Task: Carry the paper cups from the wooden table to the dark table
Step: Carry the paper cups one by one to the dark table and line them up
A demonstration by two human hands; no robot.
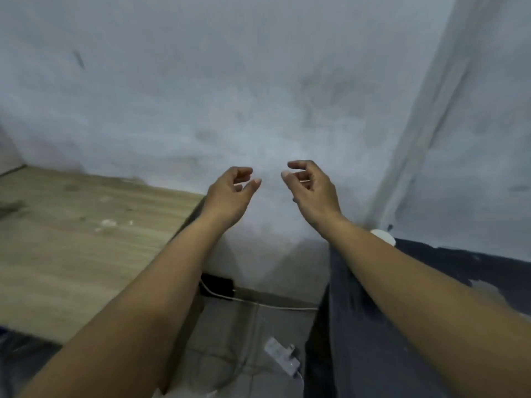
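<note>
Both my hands are raised in front of the grey wall, above the gap between the two tables. My left hand [231,193] has its fingers curled and apart, and nothing is in it. My right hand [311,186] is likewise empty, with loosely curled fingers. The wooden table [86,239] lies at the left, and no cup shows on its visible top. At the right lies the dark table [431,282]. At its far corner, just behind my right forearm, a white rounded object [383,235] peeks out; it may be a paper cup, but most of it is hidden.
Between the tables the tiled floor [244,334] shows a black power adapter [217,284] with a white cable running right along the wall base. A small pale plug-like item [283,356] lies on the floor near the dark table. A wall corner rises at the right.
</note>
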